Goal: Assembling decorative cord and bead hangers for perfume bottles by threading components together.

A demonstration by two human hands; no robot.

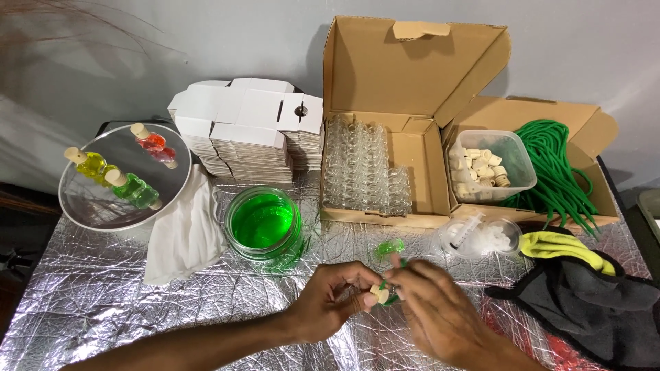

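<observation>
We see a plain grey wall (206, 41) running behind the table, evenly lit, with soft shadows falling on it behind the raised flaps of the cardboard boxes. At its upper left we make out the faint, blurred shadow of thin branching lines. The table (89, 302) itself is covered in crinkled silver foil sheeting that catches the light in small bright creases. Beyond the table's left edge we find a dark patch of floor (14, 261), too dim to read. The light seems diffuse, without hard glare.
</observation>
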